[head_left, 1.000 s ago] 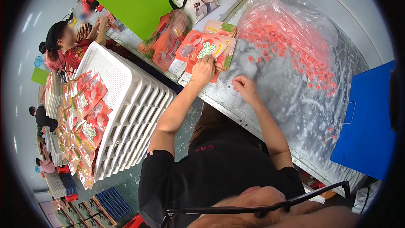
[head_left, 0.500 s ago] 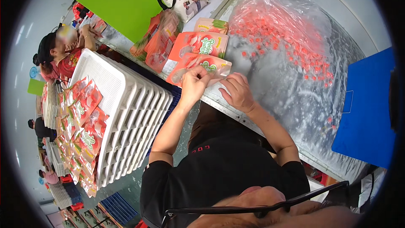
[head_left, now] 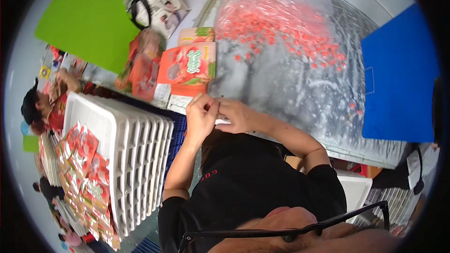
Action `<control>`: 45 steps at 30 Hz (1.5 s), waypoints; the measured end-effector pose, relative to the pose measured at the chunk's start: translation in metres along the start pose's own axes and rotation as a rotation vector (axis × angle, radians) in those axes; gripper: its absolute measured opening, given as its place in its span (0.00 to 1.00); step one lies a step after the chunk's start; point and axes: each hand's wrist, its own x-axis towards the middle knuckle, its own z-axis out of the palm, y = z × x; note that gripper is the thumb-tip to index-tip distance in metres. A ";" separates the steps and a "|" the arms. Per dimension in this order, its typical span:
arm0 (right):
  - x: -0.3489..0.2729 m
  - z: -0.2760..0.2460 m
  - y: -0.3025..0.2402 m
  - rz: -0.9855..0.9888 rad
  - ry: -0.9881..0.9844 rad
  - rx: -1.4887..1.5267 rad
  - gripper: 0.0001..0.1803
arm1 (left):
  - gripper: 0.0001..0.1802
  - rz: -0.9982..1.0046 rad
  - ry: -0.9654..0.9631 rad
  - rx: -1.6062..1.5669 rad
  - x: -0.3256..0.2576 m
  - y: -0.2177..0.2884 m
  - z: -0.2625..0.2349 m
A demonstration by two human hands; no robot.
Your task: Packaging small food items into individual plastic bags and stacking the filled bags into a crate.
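My left hand [head_left: 201,116] and my right hand [head_left: 236,116] are closed and meet at the table's near edge, in front of my body. Their fingers pinch a pink-red pouch that they mostly hide. Only a pale sliver [head_left: 223,122] shows between the hands, and a bit of red beside the left wrist. Just beyond my left hand lie flat printed pouches, a peach-coloured pouch [head_left: 180,65] on top and another pouch [head_left: 194,35] behind it.
Small red-wrapped pieces [head_left: 290,42] spill from a clear plastic bag [head_left: 281,0] across the metal table [head_left: 281,93]. A blue board [head_left: 398,79] stands right. To the left, stacked white trays [head_left: 136,159] carry filled pouches [head_left: 89,182]. A tote bag [head_left: 161,7] and a co-worker [head_left: 44,107] are farther off.
Both hands have drawn back toward my body and closer together, with the pouch taken off the pile. The view has turned, shifting the table contents left and up.
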 end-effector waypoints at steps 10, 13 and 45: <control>-0.010 -0.022 -0.009 0.411 -0.760 0.406 0.27 | 0.10 -0.061 -0.424 0.042 -0.006 0.018 0.010; -0.012 -0.050 -0.013 0.383 -0.907 0.279 0.27 | 0.36 0.009 -0.693 -0.080 0.001 0.013 -0.004; -0.146 -0.079 0.156 0.930 0.320 0.032 0.36 | 0.56 -0.608 -0.568 -0.879 -0.052 -0.050 0.000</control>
